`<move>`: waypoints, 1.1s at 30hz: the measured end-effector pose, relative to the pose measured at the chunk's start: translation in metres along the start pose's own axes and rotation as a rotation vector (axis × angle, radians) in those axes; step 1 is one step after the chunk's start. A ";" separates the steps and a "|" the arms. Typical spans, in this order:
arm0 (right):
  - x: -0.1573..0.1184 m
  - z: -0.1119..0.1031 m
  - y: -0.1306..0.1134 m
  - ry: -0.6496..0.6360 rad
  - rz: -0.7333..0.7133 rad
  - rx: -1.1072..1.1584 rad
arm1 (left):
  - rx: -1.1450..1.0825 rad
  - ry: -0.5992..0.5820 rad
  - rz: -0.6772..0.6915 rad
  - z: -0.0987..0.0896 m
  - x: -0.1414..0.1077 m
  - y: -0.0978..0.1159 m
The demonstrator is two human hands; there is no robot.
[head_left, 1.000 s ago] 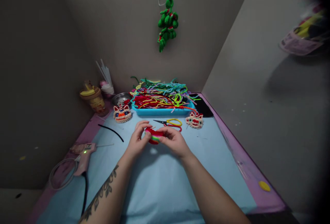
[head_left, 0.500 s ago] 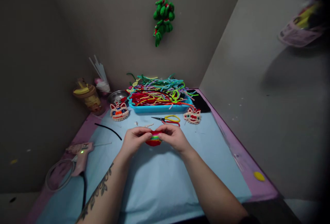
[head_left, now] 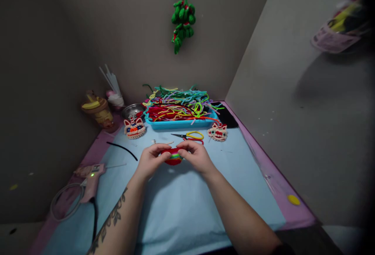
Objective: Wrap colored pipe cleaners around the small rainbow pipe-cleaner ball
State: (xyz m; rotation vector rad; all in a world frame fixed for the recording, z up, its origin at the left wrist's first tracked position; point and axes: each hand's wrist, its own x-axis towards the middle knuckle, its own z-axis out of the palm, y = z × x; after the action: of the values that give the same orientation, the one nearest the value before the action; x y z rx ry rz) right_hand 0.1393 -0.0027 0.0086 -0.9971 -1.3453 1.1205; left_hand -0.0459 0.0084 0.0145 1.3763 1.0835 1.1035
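Between my two hands is a small red fuzzy piece with rainbow stripes, apparently made of pipe cleaners. My left hand pinches its left side, thumb in front and fingers behind. On the right side my right hand grips it the same way. Just beyond my hands lie scissors with one yellow and one red handle, and a thin pale strip. Two lion-head figures of cream, red and other colours flank them, a left figure and a right figure.
A blue tray heaped with coloured pipe cleaners stands at the back. At left are a pink glue gun with its cable, a black pipe cleaner, a metal bowl and a brown cup. A yellow disc lies right.
More of the red piece shows beside my left fingers, and my grip on it has shifted slightly. The whole view has moved a little; the things on the table stay put.
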 end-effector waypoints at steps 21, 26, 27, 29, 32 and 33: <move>0.001 0.001 -0.004 0.077 -0.018 -0.065 | 0.118 -0.049 0.097 -0.006 0.004 -0.004; 0.004 -0.006 -0.002 0.027 -0.020 -0.037 | 0.155 -0.091 0.097 -0.007 0.004 -0.005; 0.004 -0.005 -0.003 0.018 -0.060 -0.065 | 0.154 -0.107 0.083 -0.005 0.004 -0.004; 0.001 -0.001 -0.006 -0.007 -0.143 -0.122 | 0.143 -0.139 0.059 -0.002 0.002 -0.001; -0.002 0.005 -0.008 -0.015 -0.183 -0.192 | 0.130 -0.147 0.042 0.004 0.001 0.004; -0.003 0.007 -0.007 0.001 -0.179 -0.213 | 0.141 -0.139 0.042 0.005 0.000 0.006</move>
State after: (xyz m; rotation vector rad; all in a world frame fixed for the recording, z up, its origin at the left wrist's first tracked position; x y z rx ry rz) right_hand 0.1330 -0.0074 0.0154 -1.0063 -1.5450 0.8553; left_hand -0.0403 0.0074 0.0197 1.5697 1.0513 0.9601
